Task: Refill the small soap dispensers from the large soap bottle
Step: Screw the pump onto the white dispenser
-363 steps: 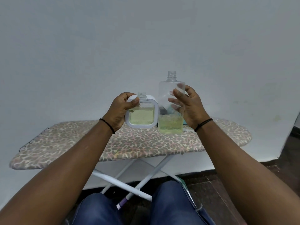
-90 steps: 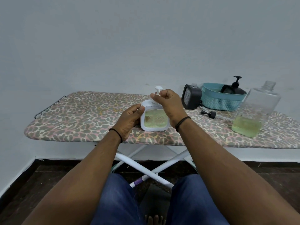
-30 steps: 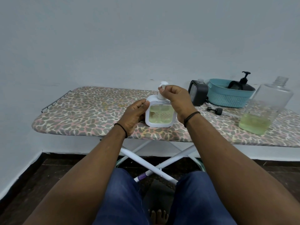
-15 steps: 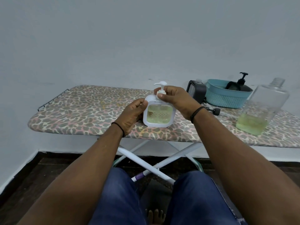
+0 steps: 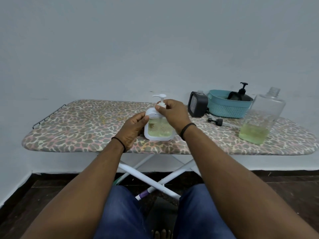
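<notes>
My left hand holds the side of the small white soap dispenser, with the thumb on its top left corner. The dispenser stands up straight near the front edge of the ironing board, about in the middle. It has pale green soap inside. My right hand pinches the neck of the white pump, just under the spout. The pump sticks straight up, so its long line runs up and down, and my right hand sits right on top of it. I think the job now is to twist the pump tight, and for that my right hand must turn around that up-and-down line while my left hand keeps the dispenser from spinning. The large soap bottle stands open toward the right end of the board, with a little green soap at the bottom. A black dispenser with no pump stands at the back edge, nearer my right hand. Beside it is a teal basket with a black pump bottle in it. A loose black pump lies in front of the basket.
</notes>
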